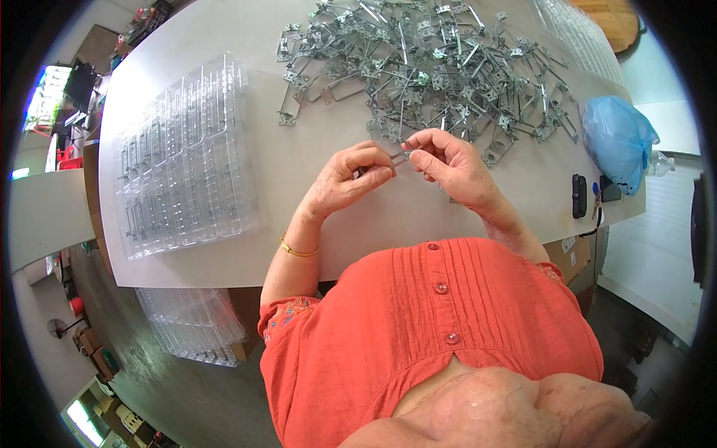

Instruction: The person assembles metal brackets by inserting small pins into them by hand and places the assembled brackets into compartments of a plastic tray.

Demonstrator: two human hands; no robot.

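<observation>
Left hand [354, 176] and right hand [452, 169] both pinch one thin metal bracket [399, 157], bracket pile [418, 75] at 12 o'clock; presumably light, stiff, best gripped by its ends.

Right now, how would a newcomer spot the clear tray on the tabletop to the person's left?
Start at the big pale table and its heap of metal parts. Left of that heap, toward the table's left end, lies the clear tray. Unlike the clear plastic stack below the table edge, it rests on the tabletop, holding metal parts in rows.
</observation>
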